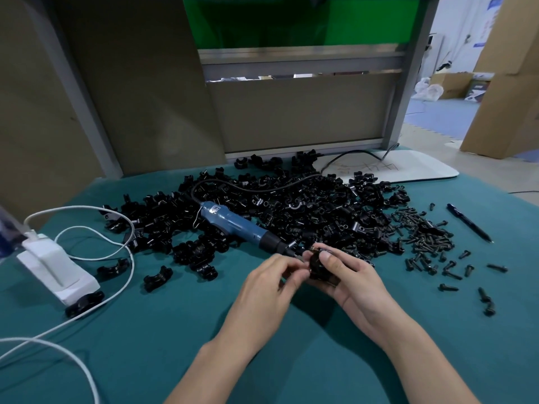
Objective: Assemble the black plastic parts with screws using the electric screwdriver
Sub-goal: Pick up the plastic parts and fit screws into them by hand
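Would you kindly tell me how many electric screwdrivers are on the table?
1. The blue electric screwdriver lies across the pile of black parts, left of centre; another could be buried beneath.

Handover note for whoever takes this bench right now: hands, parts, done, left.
Left hand: fingertips pinch at the left side of the black part; a screw between them cannot be made out.
Right hand: grips that part, thumb on top.
Electric screwdriver: unheld, lying on the pile of parts, tip towards the hands.
Screws: loose heap to the right.
Done: one part picked up.
Left: probably seat a screw, take the screwdriver, drive it, then work through the pile.
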### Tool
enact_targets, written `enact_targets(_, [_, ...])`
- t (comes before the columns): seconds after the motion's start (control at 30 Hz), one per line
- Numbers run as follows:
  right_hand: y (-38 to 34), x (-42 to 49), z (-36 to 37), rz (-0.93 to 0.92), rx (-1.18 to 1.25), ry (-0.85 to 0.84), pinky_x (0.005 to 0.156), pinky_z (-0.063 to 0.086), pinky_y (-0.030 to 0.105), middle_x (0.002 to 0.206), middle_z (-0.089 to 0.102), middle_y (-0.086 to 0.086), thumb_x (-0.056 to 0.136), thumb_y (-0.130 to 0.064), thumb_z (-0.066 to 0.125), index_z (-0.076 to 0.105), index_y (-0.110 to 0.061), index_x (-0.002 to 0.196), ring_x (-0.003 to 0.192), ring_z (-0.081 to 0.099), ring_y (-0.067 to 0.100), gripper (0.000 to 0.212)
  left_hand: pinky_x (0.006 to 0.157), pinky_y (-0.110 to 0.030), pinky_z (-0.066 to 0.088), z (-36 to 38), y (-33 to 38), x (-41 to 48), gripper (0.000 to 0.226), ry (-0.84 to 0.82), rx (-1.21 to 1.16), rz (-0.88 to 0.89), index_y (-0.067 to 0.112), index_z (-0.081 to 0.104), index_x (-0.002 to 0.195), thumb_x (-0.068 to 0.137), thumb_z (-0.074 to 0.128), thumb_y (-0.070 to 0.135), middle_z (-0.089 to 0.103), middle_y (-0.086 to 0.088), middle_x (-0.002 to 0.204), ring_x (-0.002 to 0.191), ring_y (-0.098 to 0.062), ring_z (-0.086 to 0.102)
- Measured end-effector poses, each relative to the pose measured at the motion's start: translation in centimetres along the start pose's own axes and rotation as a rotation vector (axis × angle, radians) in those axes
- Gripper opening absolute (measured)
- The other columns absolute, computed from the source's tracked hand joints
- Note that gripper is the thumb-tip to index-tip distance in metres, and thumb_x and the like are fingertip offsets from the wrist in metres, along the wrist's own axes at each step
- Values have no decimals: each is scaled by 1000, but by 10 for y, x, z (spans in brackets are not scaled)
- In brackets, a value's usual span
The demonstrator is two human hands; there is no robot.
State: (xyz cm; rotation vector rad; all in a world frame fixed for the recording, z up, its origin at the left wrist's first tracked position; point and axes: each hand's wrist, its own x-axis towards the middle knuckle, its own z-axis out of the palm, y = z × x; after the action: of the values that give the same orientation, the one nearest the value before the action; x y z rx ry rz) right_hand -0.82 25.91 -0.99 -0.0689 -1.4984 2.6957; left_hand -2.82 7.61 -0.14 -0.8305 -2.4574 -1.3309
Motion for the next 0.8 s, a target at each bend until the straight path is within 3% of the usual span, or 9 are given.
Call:
enact_targets(0.07, [-2,1,-1,-32,64,70,78,63,36,114,75,23,83,-15,72,80,-5,105,99,76,30,26,74,-7,46,-4,-6,7,24,132,-92,-237,36,61,116,98,55,50,65,20,102,93,6,62])
enact_targets(0.17, [-6,4,-7,-73,182,182,75,64,35,112,76,21,80,-14,72,73,0,114,96,77,29,37,75,-28,56,-20,-18,30,61,239,-148,-608,12,45,141,98,49,56,66,8,100,79,-8,72])
enact_targets(0.23, [-8,6,-8,-91,211,233,73,64,34,109,77,18,78,-15,72,70,1,116,95,77,27,41,72,-36,60,-28,-28,52,65,225,-237,-800,3,48,134,98,51,57,66,-6,99,74,-18,74])
enact_targets(0.3, [-8,7,-8,-93,200,252,74,64,33,109,77,17,78,-16,72,70,0,116,97,77,27,41,66,-39,63,-31,-32,75,62,239,-397,-873,1,55,126,95,58,55,61,-14,108,82,-27,71])
enact_targets(0.4, [-7,6,-8,-88,149,269,75,64,32,110,78,15,79,-18,72,70,-3,118,98,77,26,42,50,-36,59,-23,-33,102,63,301,-438,-944,0,41,132,94,68,42,50,-14,113,89,-32,66])
enact_targets(0.5, [-6,5,-9,-88,107,278,77,64,32,110,78,14,86,-16,72,70,-5,119,96,77,25,35,58,-41,58,-12,-37,114,57,426,-452,-972,4,26,122,93,71,21,50,-14,114,97,-31,61])
enact_targets(0.6, [-5,6,-10,-76,131,307,76,64,32,108,78,14,96,-9,66,70,-5,118,94,78,24,22,80,-45,61,-10,-43,111,51,428,-538,-918,1,34,124,92,70,18,59,-13,109,99,-28,64])
enact_targets(0.7, [-7,10,-10,-74,193,327,74,64,33,106,78,15,95,-8,66,71,-4,115,92,77,23,21,74,-38,60,-19,-37,108,28,369,-783,-740,6,53,122,97,64,15,68,-16,111,88,-24,68])
enact_targets(0.8, [-8,16,-9,-73,230,340,75,65,36,109,78,16,91,-12,69,70,-2,117,99,76,29,28,71,-37,61,-28,-13,115,24,304,-1196,-532,2,53,119,95,56,4,64,-18,103,81,-25,69])
